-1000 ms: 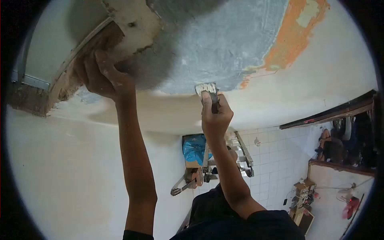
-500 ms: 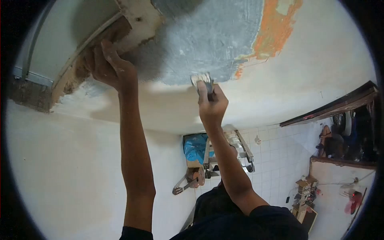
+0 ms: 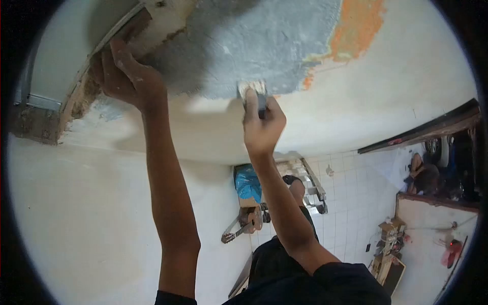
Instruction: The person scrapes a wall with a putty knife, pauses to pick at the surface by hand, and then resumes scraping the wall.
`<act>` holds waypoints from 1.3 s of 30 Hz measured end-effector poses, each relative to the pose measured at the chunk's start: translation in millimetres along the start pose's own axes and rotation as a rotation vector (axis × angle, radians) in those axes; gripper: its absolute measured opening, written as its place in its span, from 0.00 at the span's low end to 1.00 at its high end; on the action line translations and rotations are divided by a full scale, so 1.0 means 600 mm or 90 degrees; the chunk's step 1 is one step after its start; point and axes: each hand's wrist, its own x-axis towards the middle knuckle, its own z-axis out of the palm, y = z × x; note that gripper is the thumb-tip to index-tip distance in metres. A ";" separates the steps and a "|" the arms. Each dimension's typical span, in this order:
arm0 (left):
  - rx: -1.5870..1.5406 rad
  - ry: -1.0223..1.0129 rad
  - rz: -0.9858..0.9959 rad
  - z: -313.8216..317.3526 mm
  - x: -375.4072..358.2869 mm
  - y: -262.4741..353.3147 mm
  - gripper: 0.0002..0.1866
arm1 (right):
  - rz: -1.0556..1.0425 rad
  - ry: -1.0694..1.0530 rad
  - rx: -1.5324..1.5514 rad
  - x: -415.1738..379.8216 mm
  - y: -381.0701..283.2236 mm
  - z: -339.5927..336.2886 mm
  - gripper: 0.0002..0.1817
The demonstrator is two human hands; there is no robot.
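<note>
My right hand [image 3: 264, 122] grips a flat grey putty knife [image 3: 253, 87], its face smeared with whitish filler and my thumb lying along it. The blade is over the lower edge of a rough grey patch [image 3: 254, 46] on the wall. An orange strip [image 3: 360, 28] borders that patch on the right. At the upper left, my left hand [image 3: 127, 76] has its fingers curled at the brown, broken edge [image 3: 136, 26] beside a pale frame. The fingertips are partly hidden there.
Below stand a metal stepladder [image 3: 316, 185], a blue plastic bag [image 3: 247, 182] and a guitar [image 3: 244, 227] on white tiles [image 3: 345, 203]. Cluttered small items [image 3: 390, 239] are at the lower right. A person [image 3: 424, 178] is beyond the doorway at right.
My right hand has moved slightly up and left with the putty knife, further onto the grey patch. My left hand stays at the broken edge while the view shifts a little.
</note>
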 end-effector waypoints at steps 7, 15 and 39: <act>-0.040 -0.051 -0.087 -0.018 0.002 0.005 0.21 | -0.240 -0.082 -0.079 0.040 -0.198 0.072 0.16; 0.043 0.002 -0.010 0.011 -0.007 -0.002 0.19 | 0.631 -0.102 -0.141 -0.060 -0.005 -0.194 0.16; 0.076 -0.051 0.006 -0.001 -0.017 -0.014 0.26 | 0.277 -0.014 0.265 0.026 -0.053 -0.080 0.16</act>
